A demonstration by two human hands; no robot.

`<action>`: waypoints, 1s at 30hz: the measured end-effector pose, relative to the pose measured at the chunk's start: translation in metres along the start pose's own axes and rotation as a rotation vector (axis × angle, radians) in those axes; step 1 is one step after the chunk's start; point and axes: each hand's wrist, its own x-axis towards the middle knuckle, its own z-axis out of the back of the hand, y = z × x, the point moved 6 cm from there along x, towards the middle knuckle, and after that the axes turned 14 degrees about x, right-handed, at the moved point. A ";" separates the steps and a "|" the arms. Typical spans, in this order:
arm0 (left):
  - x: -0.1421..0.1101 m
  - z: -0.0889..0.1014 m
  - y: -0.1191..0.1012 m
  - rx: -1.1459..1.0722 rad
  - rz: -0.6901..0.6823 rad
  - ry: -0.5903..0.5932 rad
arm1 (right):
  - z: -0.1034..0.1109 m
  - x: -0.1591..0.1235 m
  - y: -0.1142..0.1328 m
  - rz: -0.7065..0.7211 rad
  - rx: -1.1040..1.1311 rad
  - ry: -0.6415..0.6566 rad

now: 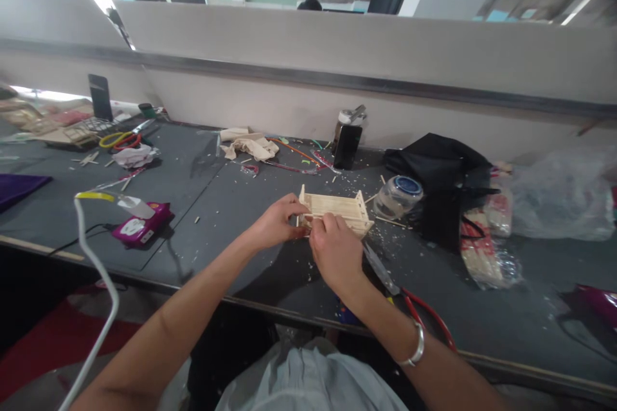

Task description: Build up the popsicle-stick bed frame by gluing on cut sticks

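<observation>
A small box-like frame [340,205] built of thin pale wooden sticks rests on the dark table in front of me, with short posts at its corners. My left hand [284,221] grips its left end between thumb and fingers. My right hand [337,250] is closed in a pinch over its near left side; whatever lies between those fingertips is too small to make out. Red-handled scissors [383,270] lie partly under my right forearm, blades toward the frame. A clear jar with a blue lid [398,198] lies tilted just right of the frame.
Behind the frame a dark phone [348,146] leans on a bottle. A black bag [438,186] and plastic-wrapped sticks [482,250] lie right. On the left are a purple box [142,225] with a white cable, yellow-and-orange scissors [123,140] and crumpled cloth [250,144]. Wood scraps litter the table.
</observation>
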 end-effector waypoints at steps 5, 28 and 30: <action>0.003 0.002 -0.003 0.017 -0.017 -0.006 | -0.001 -0.001 0.002 -0.002 -0.008 -0.021; 0.006 -0.001 -0.001 0.112 -0.048 -0.029 | -0.002 -0.019 -0.038 -0.018 0.225 -0.235; 0.005 -0.001 0.000 0.118 -0.049 -0.037 | -0.004 -0.020 -0.040 -0.019 0.236 -0.241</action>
